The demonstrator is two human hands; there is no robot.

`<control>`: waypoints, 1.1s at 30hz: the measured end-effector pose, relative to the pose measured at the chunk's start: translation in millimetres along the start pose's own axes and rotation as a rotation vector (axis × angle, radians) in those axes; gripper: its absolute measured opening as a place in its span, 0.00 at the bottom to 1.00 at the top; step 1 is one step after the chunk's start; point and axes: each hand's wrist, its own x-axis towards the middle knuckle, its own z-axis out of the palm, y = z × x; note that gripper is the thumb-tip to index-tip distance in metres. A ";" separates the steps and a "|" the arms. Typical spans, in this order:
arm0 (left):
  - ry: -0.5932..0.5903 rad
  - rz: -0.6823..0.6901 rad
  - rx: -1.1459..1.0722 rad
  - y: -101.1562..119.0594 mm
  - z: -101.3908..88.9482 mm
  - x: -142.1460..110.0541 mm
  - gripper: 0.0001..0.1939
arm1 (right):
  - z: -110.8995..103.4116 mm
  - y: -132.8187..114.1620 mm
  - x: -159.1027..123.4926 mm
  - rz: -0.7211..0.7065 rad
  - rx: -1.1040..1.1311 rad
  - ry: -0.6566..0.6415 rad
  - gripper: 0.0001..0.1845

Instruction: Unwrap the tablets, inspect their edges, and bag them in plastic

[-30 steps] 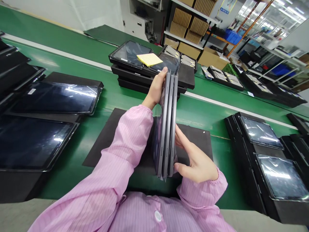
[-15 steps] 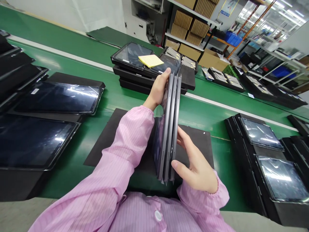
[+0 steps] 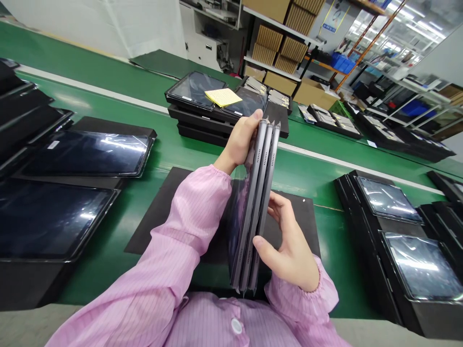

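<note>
Three thin grey tablets [image 3: 257, 193], wrapped in clear film, stand on edge side by side in front of me. Their long edges, with small rows of speaker holes, face up. My left hand [image 3: 238, 142] is closed around their far end, thumb on top. Lower down, my right hand [image 3: 291, 248] holds the right-hand side: its thumb touches the upper edge near the close end, and its fingers lie partly hidden by the outer tablet's face. Beneath the tablets, a flat black mat [image 3: 159, 212] lies on the green bench [image 3: 144, 193].
Black trays with film-covered tablets [image 3: 94, 153] are stacked at left. More trays with tablets [image 3: 390, 198] stand at right. Ahead sits another tray stack [image 3: 202, 126] with a yellow dotted sheet [image 3: 223, 97] on it. Shelves with cardboard boxes [image 3: 267, 44] stand behind the bench.
The tablets lean further, their far end shifted right and their near end lower and slightly left. Both hands keep their hold. The whole view has shifted slightly.
</note>
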 end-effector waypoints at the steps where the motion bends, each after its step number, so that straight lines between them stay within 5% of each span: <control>1: -0.001 0.024 0.001 2.1 1.9 -1.2 0.35 | 0.2 -0.2 -0.1 -0.007 -0.002 -0.004 0.36; 18: -0.059 0.048 0.070 25.9 19.4 -13.0 0.39 | -0.1 -7.2 -1.8 -0.015 0.034 -0.025 0.44; 33: -0.128 0.100 0.109 32.9 26.0 -17.1 0.39 | 17.0 -3.3 2.0 -0.045 0.089 0.123 0.34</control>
